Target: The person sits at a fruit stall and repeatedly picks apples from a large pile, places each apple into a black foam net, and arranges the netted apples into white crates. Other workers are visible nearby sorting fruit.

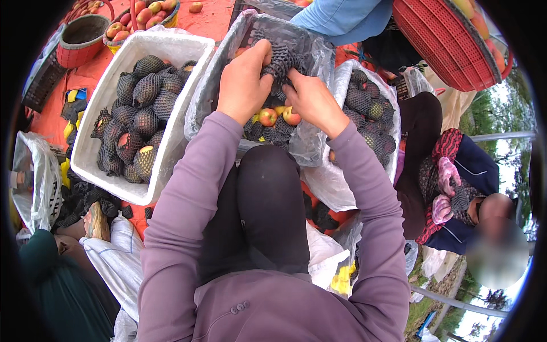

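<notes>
Over a plastic-lined crate (204,85), my left hand (244,82) is closed on a black foam fruit net (280,61). My right hand (316,101) pinches the same net's edge from the other side. Whether an apple is inside this net cannot be seen. Below my hands, red-and-yellow apples (268,117) lie bare in the crate among more black nets. To the left stands a white foam box (85,142) with many netted apples (146,90). Close by on the right is another plastic-lined box (393,165) of netted apples (370,114).
A co-worker with pink gloves (443,210) sits at the right. A red basket (444,43) of apples tilts at the upper right beside a blue sleeve (345,20). Another red basket (77,51) stands far left on the orange sheet (208,20). Loose black nets (94,196) lie lower left.
</notes>
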`<state>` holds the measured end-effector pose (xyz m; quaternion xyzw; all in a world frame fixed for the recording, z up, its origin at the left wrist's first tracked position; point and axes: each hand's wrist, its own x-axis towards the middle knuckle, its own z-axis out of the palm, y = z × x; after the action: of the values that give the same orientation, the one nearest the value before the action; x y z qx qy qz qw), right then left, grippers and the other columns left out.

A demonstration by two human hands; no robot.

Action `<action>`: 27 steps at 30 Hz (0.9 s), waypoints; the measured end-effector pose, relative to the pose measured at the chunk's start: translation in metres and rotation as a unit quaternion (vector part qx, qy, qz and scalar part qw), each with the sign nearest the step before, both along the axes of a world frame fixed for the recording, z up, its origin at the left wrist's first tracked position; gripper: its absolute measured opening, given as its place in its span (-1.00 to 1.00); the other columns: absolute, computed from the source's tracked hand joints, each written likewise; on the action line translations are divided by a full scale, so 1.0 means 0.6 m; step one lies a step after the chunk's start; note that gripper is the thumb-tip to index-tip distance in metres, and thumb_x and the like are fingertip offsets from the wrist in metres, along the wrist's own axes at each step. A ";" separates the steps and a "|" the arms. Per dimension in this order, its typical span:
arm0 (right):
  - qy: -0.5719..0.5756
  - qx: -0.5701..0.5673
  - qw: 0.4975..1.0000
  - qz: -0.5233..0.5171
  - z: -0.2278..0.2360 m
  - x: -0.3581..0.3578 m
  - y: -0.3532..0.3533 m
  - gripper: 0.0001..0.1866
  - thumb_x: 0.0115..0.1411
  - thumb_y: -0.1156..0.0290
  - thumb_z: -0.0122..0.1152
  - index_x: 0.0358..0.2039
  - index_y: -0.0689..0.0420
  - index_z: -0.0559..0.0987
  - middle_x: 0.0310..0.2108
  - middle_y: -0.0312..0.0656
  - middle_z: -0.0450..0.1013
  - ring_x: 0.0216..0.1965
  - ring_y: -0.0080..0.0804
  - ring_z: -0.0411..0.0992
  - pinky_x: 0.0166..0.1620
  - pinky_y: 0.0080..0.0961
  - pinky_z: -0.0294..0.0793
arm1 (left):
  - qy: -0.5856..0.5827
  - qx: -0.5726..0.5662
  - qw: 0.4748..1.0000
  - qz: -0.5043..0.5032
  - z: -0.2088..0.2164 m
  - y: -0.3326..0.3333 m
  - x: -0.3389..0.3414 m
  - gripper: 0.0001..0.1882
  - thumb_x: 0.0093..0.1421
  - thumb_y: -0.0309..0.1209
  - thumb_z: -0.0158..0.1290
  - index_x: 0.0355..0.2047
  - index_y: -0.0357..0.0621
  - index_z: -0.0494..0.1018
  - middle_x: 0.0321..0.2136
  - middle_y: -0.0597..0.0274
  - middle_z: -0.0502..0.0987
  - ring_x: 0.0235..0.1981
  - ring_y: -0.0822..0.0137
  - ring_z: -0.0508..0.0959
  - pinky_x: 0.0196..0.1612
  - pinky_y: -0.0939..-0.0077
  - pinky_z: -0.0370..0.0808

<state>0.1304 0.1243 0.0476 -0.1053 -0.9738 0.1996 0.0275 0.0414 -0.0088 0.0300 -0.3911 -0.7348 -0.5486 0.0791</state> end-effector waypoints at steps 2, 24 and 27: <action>-0.171 -0.633 0.755 -0.026 0.038 -0.007 0.020 -0.80 0.17 0.43 -0.03 -0.20 0.12 0.25 -0.50 -0.12 0.43 -0.70 -0.65 0.28 -0.65 -0.78 0.17 | -0.004 -0.028 0.999 -0.027 -0.003 -0.007 0.002 -0.71 -0.17 -0.61 0.04 -0.40 -0.18 0.22 -0.52 0.07 0.39 -0.40 -0.04 0.43 -0.37 0.21 0.36; -0.139 0.278 0.949 -0.062 -0.444 -0.008 0.193 -0.71 0.02 0.32 0.06 -0.23 0.12 0.51 -0.28 -0.09 0.50 -0.26 -0.18 0.48 -0.21 -0.23 0.45 | -0.262 0.090 0.959 -0.063 -0.023 0.005 -0.001 -0.83 0.13 -0.41 0.02 -0.47 -0.29 0.36 -0.65 0.34 0.36 -0.59 0.58 0.32 -0.51 0.66 0.29; -0.266 0.078 0.961 -0.012 -0.296 -0.031 0.131 -0.45 -0.16 0.28 0.27 -0.11 0.20 0.43 -0.20 -0.01 0.45 -0.15 -0.18 0.43 -0.11 -0.39 0.41 | -0.287 0.135 0.948 -0.019 -0.043 -0.010 -0.033 -0.85 0.14 -0.41 0.01 -0.47 -0.26 0.37 -0.64 0.41 0.35 -0.59 0.63 0.29 -0.51 0.70 0.26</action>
<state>0.1121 0.2031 -0.1301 -0.1641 -0.9571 0.0873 -0.2223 0.0214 -0.0145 0.0041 -0.2166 -0.6380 -0.7330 -0.0931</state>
